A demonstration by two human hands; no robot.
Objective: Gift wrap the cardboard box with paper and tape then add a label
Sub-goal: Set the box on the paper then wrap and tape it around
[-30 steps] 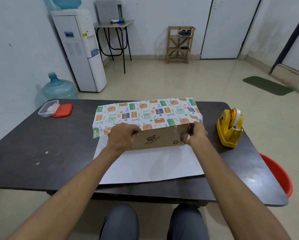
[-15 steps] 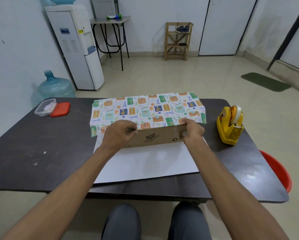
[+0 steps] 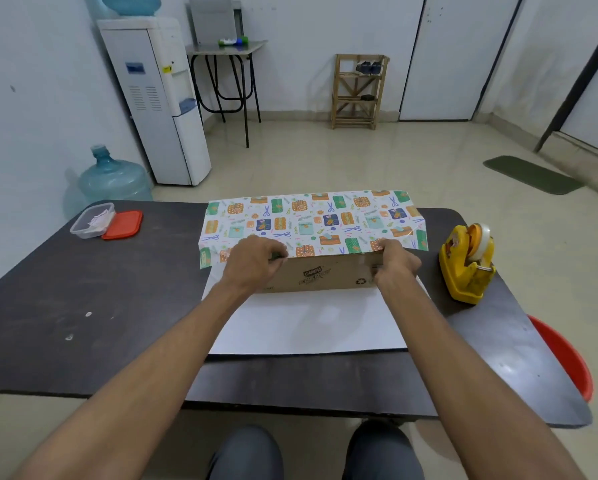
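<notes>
A brown cardboard box (image 3: 325,277) stands on the white underside of a sheet of wrapping paper (image 3: 308,323) on the dark table (image 3: 83,306). The far half of the paper, with its colourful gift print (image 3: 311,221), is folded over the box's top. My left hand (image 3: 254,261) pinches the paper's edge at the box's upper front left. My right hand (image 3: 394,261) pinches the same edge at the upper front right. A yellow tape dispenser (image 3: 465,265) sits to the right of the box.
A clear plastic tub (image 3: 91,220) with small white pieces and its red lid (image 3: 122,225) lie at the table's far left. A red bucket (image 3: 564,358) stands on the floor at the right. My knees are under the near edge.
My right hand has slid inward along the box's top edge, from the right corner onto the paper's edge. The printed flap now lies flatter on the box top. The camera shifted slightly.
</notes>
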